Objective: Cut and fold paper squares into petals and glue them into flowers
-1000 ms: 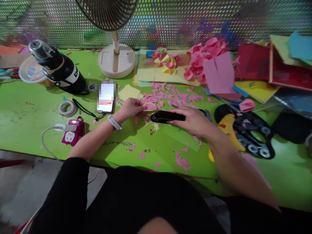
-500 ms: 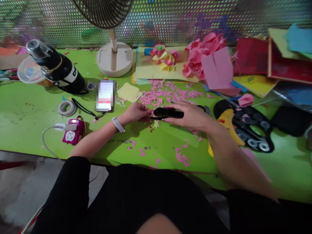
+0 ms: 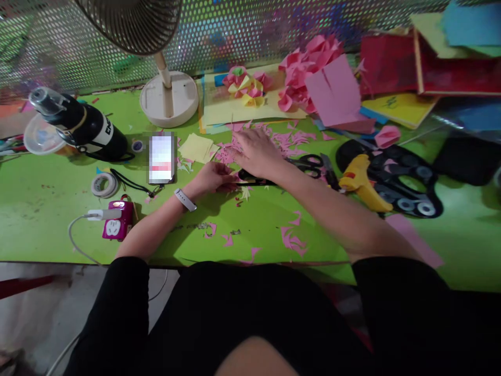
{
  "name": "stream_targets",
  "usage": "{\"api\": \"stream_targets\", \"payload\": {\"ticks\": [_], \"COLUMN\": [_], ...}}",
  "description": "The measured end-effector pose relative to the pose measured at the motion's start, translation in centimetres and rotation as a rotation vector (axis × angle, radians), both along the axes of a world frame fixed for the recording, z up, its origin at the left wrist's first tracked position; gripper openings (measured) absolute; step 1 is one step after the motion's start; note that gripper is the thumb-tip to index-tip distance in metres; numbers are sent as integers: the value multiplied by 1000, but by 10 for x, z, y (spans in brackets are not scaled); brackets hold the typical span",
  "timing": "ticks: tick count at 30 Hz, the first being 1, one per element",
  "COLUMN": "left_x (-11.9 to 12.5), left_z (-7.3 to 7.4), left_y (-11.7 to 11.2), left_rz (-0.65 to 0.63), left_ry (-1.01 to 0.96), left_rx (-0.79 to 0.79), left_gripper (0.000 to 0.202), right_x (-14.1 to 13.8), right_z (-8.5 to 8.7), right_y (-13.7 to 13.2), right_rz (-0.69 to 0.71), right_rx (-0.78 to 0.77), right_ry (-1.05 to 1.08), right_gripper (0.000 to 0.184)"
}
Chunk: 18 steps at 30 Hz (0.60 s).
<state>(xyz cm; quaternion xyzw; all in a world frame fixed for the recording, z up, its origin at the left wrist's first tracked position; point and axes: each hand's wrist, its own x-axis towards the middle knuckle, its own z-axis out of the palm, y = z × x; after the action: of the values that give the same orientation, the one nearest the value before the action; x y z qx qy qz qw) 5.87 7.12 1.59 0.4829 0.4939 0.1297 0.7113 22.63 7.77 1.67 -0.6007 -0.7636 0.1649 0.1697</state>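
A black stapler (image 3: 247, 174) lies on the green table, its front end pointing left. My left hand (image 3: 213, 178), with a white wristband, is closed in a pinch at that end, on a small piece of paper mostly hidden by the fingers. Over the stapler, my right hand (image 3: 258, 152) rests palm down with fingers stretched out to the left, covering much of its top. Whether the palm presses on it, I cannot tell. Pink paper scraps (image 3: 291, 138) spread behind and beside this hand. Black-handled scissors (image 3: 311, 166) lie right of the stapler.
Yellow paper squares (image 3: 198, 148) and a phone (image 3: 162, 156) lie left of the scraps. A fan (image 3: 170, 102), a bottle (image 3: 97, 133), tape (image 3: 105, 185) and a pink power adapter (image 3: 117, 220) stand farther left. Folded pink paper (image 3: 311, 65) is behind; a yellow glue gun (image 3: 362, 180) lies right.
My right hand has gone from gripping the stapler at its right side to lying over its top, fingers extended. My left hand keeps its pinch. The camera view has shifted slightly.
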Motion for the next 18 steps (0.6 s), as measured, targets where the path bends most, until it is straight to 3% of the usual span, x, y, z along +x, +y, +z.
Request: {"api": "stream_targets", "payload": {"ticks": [8,18], "left_x": [-2,0], "left_z": [-4,-1], "left_y": [3,4], "left_rz": [-54,-49], "left_ry": [14,12], "left_rx": [56,56], "left_gripper": [12,14], "right_x": [2,0], "right_z": [-19,-19], "right_y": [9,12], "right_rz": [41,38], "right_rx": [-84,-159], "right_ry": [-5,-38], "right_gripper": [68,67]}}
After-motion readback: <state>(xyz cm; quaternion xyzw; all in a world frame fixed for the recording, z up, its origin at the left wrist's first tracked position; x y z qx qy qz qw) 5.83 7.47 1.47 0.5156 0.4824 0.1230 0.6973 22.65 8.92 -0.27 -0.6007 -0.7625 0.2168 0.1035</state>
